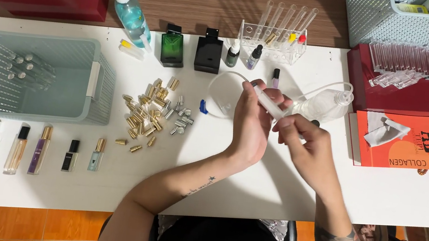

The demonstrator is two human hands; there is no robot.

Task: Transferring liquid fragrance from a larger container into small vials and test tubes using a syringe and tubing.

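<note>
Fingers of both hands, left hand [252, 121] and right hand [307, 143], are pinching a slim clear plastic syringe [269, 102] above the white table [227, 189]. Five small filled perfume vials [41, 150] are standing finished at left, while many loose gold and silver caps [151, 113] are lying unused.

Bare desk [249, 192] along the near edge, right of the five vials [42, 151]. Caps [154, 115] block the centre; bottles [191, 50] and rack [273, 42] line the far edge; basket [99, 87] fills the left.
</note>
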